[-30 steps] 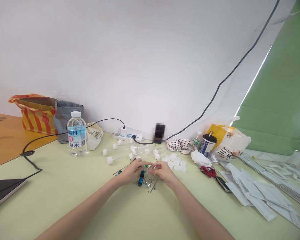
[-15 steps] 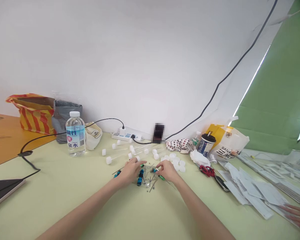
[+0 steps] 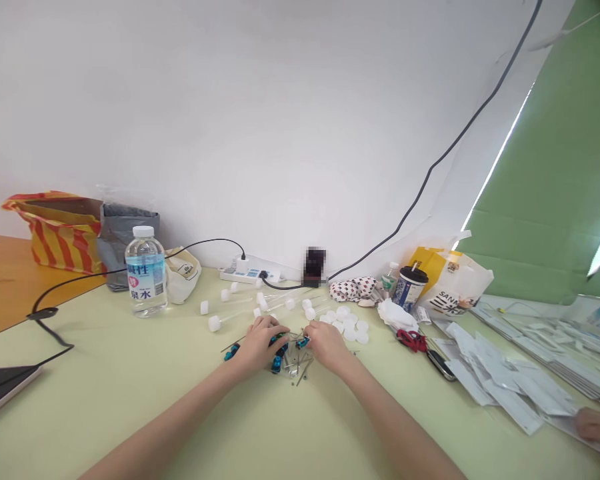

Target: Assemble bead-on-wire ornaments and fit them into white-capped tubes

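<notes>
A small heap of blue and green screwdriver bits and thin metal pins point(image 3: 291, 355) lies on the pale green table point(image 3: 130, 393). My left hand point(image 3: 259, 341) rests on the heap's left side, fingers curled over a blue piece. My right hand point(image 3: 326, 345) sits on the right side, fingertips pinched at a small blue-green piece point(image 3: 301, 343). One blue piece point(image 3: 231, 351) lies apart, left of my left hand. What exactly each hand grips is too small to make out.
Clear tubes with white caps point(image 3: 215, 323) and loose white caps point(image 3: 353, 327) lie behind the heap. A water bottle point(image 3: 145, 280), power strip point(image 3: 247, 273), cup point(image 3: 409, 288), red scissors point(image 3: 414, 340) and white packets point(image 3: 505, 380) surround it. Another person's hand point(image 3: 597, 424) shows at far right.
Both hands have dropped from holding a pin between them to resting on the heap. The view has shifted slightly, and another person's hand came in at the right edge.
</notes>
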The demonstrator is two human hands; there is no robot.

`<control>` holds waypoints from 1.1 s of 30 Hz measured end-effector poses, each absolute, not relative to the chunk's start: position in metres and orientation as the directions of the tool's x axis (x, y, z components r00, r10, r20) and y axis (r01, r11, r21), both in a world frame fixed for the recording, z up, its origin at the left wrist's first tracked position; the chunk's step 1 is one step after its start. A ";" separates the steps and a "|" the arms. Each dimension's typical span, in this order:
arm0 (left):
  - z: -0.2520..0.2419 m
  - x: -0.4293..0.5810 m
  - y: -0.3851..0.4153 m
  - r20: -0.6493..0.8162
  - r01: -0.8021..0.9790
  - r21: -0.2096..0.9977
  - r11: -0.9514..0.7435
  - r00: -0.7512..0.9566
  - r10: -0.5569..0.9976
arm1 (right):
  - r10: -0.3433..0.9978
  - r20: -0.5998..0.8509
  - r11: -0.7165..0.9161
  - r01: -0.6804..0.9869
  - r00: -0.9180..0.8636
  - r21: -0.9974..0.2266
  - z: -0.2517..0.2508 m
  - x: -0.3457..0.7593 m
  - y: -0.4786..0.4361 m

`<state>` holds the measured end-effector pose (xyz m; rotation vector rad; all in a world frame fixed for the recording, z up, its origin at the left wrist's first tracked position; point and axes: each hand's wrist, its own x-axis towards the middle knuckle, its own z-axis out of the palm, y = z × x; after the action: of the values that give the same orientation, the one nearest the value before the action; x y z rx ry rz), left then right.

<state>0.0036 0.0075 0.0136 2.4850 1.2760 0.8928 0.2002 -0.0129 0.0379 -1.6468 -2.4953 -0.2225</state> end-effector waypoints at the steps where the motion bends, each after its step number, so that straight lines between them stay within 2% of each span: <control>1: 0.015 0.005 0.006 0.428 0.667 0.435 -0.605 0.438 0.790 | 0.868 0.234 0.437 0.898 -0.438 0.063 0.038 0.200 -0.013; 6: 0.024 0.010 -0.003 0.384 0.590 0.492 -0.640 0.513 0.768 | 0.720 0.387 0.575 0.807 -0.576 0.133 0.040 0.195 -0.018; 9: 0.027 0.013 -0.004 0.355 0.537 0.581 -0.611 0.509 0.784 | 0.681 0.459 0.598 0.795 -0.570 0.100 0.040 0.193 -0.020; 12: 0.028 0.014 -0.002 0.334 0.468 0.701 -0.538 0.451 0.827 | 0.682 0.558 0.592 0.805 -0.472 -0.043 0.039 0.193 -0.020; 16: 0.032 0.015 -0.001 0.250 0.191 0.911 -0.364 0.447 0.859 | 0.689 0.682 0.631 0.668 -0.248 -0.395 0.042 0.195 -0.018; 19: 0.039 0.016 -0.003 0.172 0.001 0.981 -0.192 0.443 0.880 | 0.797 0.594 0.566 0.481 -0.109 -0.670 0.045 0.194 -0.016; 22: 0.045 0.016 -0.005 0.118 -0.101 0.992 -0.080 0.465 0.877 | 0.894 0.432 0.446 0.311 -0.117 -0.839 0.048 0.192 -0.015; 25: 0.046 0.014 -0.004 0.108 -0.175 0.984 -0.022 0.498 0.861 | 0.921 0.349 0.382 0.233 -0.173 -0.894 0.050 0.190 -0.016; 28: 0.043 0.013 -0.002 0.120 -0.210 0.978 -0.011 0.515 0.849 | 0.942 0.291 0.326 0.251 -0.168 -0.911 0.052 0.191 -0.018; 33: 0.043 0.012 -0.003 0.115 -0.174 0.984 -0.026 0.526 0.843 | 0.940 0.304 0.337 0.276 -0.156 -0.900 0.054 0.192 -0.019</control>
<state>0.0122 -0.0029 0.0432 1.3589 0.6403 0.9080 0.1922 -0.0189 0.0537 -1.1108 -1.6486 0.8747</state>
